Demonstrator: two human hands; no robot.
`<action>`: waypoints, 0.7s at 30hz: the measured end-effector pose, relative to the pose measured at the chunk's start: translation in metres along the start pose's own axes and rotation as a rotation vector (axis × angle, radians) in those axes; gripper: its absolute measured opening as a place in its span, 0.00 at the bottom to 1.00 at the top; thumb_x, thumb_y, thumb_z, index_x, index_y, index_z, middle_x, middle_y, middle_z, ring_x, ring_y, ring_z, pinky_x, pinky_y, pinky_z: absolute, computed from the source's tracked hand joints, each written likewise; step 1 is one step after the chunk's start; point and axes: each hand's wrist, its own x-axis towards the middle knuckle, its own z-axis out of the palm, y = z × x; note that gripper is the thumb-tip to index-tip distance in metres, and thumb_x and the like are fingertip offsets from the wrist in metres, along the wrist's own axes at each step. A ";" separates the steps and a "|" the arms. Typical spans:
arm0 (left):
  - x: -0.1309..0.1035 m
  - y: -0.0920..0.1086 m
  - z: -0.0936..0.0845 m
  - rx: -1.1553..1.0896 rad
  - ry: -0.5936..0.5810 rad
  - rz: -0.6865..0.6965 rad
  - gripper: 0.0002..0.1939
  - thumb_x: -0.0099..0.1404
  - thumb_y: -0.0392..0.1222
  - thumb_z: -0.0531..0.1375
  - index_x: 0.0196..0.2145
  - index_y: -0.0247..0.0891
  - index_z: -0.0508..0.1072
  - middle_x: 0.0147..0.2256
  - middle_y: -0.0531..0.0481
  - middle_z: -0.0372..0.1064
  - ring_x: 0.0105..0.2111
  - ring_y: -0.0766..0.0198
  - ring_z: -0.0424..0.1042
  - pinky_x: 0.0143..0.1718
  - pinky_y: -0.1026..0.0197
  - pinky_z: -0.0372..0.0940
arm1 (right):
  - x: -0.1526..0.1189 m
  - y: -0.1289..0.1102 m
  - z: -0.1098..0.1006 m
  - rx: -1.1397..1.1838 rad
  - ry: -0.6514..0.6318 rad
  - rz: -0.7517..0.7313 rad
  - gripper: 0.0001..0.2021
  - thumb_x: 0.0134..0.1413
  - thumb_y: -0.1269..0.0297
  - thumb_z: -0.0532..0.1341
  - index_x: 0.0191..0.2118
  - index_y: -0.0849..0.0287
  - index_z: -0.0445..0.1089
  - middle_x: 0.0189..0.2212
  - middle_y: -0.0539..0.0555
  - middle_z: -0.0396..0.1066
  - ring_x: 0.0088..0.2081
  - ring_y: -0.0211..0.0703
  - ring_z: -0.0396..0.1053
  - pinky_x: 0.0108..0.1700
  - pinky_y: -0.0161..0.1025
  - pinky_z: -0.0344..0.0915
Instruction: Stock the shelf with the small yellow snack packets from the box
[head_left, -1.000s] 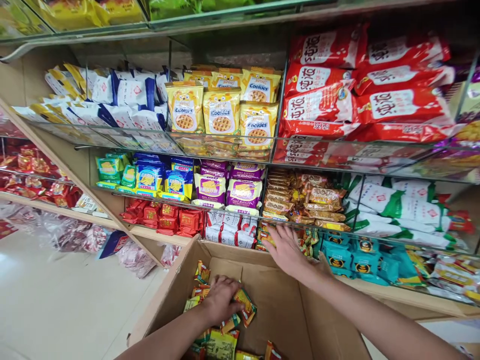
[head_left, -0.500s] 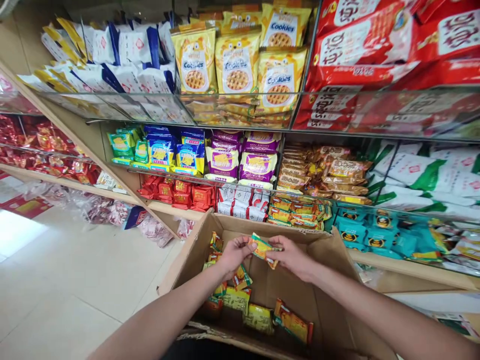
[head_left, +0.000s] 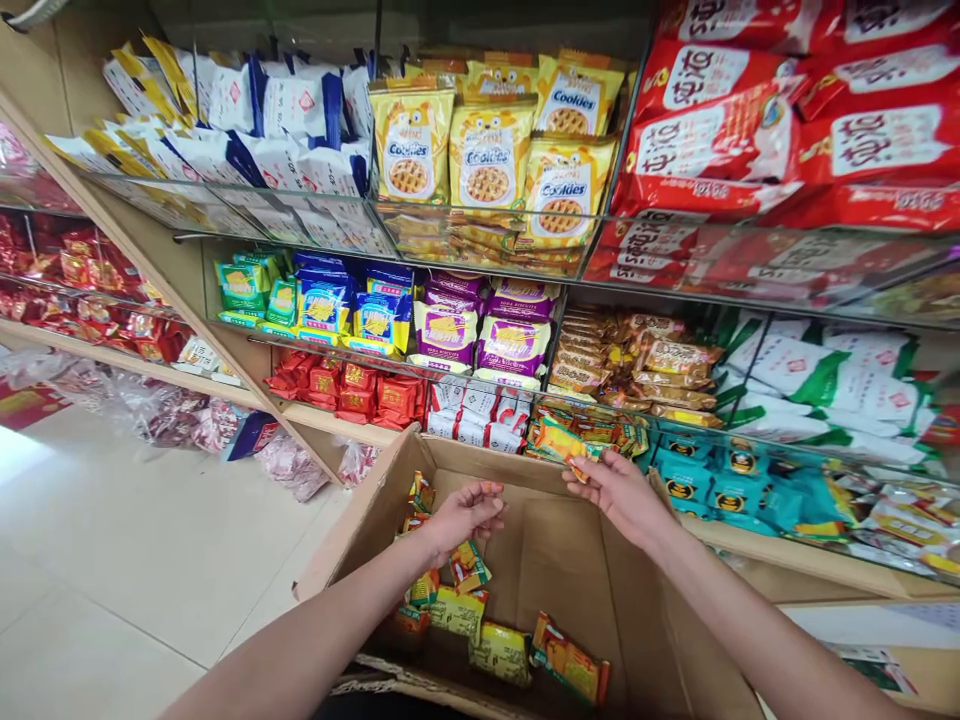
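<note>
My right hand [head_left: 611, 490] pinches one end of a small orange, yellow and green packet [head_left: 561, 440] at the box's back edge, in front of similar packets on the lowest shelf. My left hand [head_left: 466, 520] is over the box with its fingers loosely curled and apart, holding nothing. Below my hands is an open cardboard box [head_left: 555, 540]. Several small packets lie inside it, among them a yellow one [head_left: 500, 652] and an orange one [head_left: 568, 660], mostly along its left side and front.
Glass-fronted shelves rise behind the box, with yellow cookie bags [head_left: 489, 165], red bags [head_left: 712, 140], purple packs [head_left: 446, 330] and teal packs [head_left: 684, 480]. Clear bags [head_left: 292, 465] lie on the tiled floor [head_left: 150, 540] at left.
My left hand has let go of the packet. My right hand has carried it up and to the right, towards the lowest shelf. The view has shifted slightly.
</note>
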 end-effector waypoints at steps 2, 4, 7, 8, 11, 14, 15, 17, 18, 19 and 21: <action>-0.003 0.000 0.004 0.000 -0.087 -0.011 0.26 0.47 0.48 0.65 0.42 0.38 0.64 0.39 0.47 0.68 0.31 0.67 0.71 0.30 0.66 0.59 | -0.006 0.005 0.005 -0.099 -0.078 -0.007 0.18 0.35 0.60 0.68 0.33 0.57 0.63 0.31 0.50 0.69 0.31 0.37 0.67 0.31 0.33 0.65; -0.005 0.000 0.008 -0.049 -0.165 -0.016 0.25 0.49 0.50 0.64 0.42 0.39 0.63 0.42 0.46 0.67 0.33 0.65 0.71 0.34 0.63 0.60 | -0.013 0.018 0.012 -0.246 -0.159 -0.009 0.17 0.37 0.60 0.66 0.36 0.58 0.63 0.31 0.50 0.69 0.30 0.36 0.66 0.28 0.32 0.63; -0.006 -0.004 0.011 -0.054 -0.197 -0.019 0.23 0.51 0.53 0.61 0.39 0.39 0.60 0.37 0.48 0.68 0.32 0.65 0.71 0.36 0.60 0.61 | -0.015 0.037 0.019 -0.474 -0.241 -0.005 0.15 0.38 0.59 0.65 0.33 0.60 0.64 0.30 0.51 0.68 0.30 0.37 0.65 0.29 0.34 0.62; -0.006 -0.006 0.011 0.005 -0.189 -0.010 0.23 0.50 0.54 0.61 0.38 0.39 0.60 0.34 0.50 0.69 0.31 0.65 0.71 0.35 0.60 0.61 | -0.014 0.041 0.020 -0.521 -0.256 -0.030 0.15 0.39 0.59 0.64 0.34 0.60 0.64 0.31 0.51 0.68 0.32 0.38 0.65 0.31 0.35 0.62; -0.005 -0.014 0.011 0.285 -0.215 0.066 0.23 0.48 0.56 0.61 0.33 0.37 0.60 0.27 0.55 0.65 0.25 0.68 0.67 0.28 0.64 0.60 | -0.010 0.046 0.019 -0.625 -0.321 -0.142 0.18 0.41 0.58 0.63 0.39 0.60 0.66 0.34 0.53 0.69 0.35 0.40 0.65 0.37 0.37 0.62; -0.004 -0.019 0.012 0.403 -0.292 0.144 0.22 0.49 0.57 0.60 0.30 0.36 0.60 0.24 0.57 0.60 0.24 0.70 0.63 0.26 0.65 0.58 | -0.010 0.043 0.016 -0.735 -0.447 -0.185 0.14 0.43 0.57 0.62 0.36 0.60 0.70 0.30 0.52 0.70 0.31 0.39 0.65 0.34 0.36 0.62; -0.004 -0.020 0.011 0.397 -0.296 0.157 0.21 0.50 0.57 0.59 0.30 0.36 0.60 0.24 0.57 0.60 0.24 0.71 0.63 0.27 0.65 0.58 | -0.009 0.040 0.014 -0.730 -0.445 -0.181 0.14 0.44 0.56 0.61 0.35 0.59 0.71 0.28 0.51 0.69 0.29 0.38 0.64 0.31 0.35 0.62; -0.002 -0.019 0.008 0.383 -0.250 0.179 0.21 0.52 0.58 0.56 0.31 0.36 0.61 0.26 0.56 0.61 0.24 0.71 0.63 0.28 0.65 0.59 | -0.006 0.030 0.007 -0.600 -0.308 -0.169 0.14 0.44 0.54 0.61 0.34 0.59 0.69 0.25 0.49 0.68 0.23 0.34 0.62 0.24 0.32 0.60; 0.000 -0.018 0.005 0.387 -0.206 0.194 0.21 0.53 0.58 0.56 0.32 0.36 0.61 0.26 0.56 0.61 0.24 0.71 0.63 0.28 0.64 0.58 | -0.003 0.024 0.003 -0.477 -0.195 -0.161 0.15 0.43 0.53 0.62 0.34 0.59 0.68 0.25 0.49 0.68 0.21 0.33 0.61 0.21 0.31 0.60; 0.001 -0.016 0.002 0.403 -0.161 0.209 0.21 0.52 0.57 0.56 0.33 0.36 0.61 0.26 0.56 0.61 0.24 0.70 0.62 0.29 0.64 0.58 | 0.002 0.017 -0.003 -0.335 -0.074 -0.154 0.15 0.41 0.53 0.63 0.33 0.59 0.67 0.24 0.48 0.67 0.21 0.32 0.61 0.20 0.30 0.60; 0.005 -0.015 -0.005 0.444 -0.103 0.218 0.21 0.50 0.55 0.58 0.34 0.36 0.61 0.24 0.57 0.60 0.24 0.70 0.61 0.29 0.64 0.58 | 0.016 0.003 -0.016 -0.079 0.129 -0.149 0.15 0.36 0.56 0.66 0.29 0.59 0.66 0.23 0.47 0.66 0.21 0.31 0.63 0.21 0.30 0.64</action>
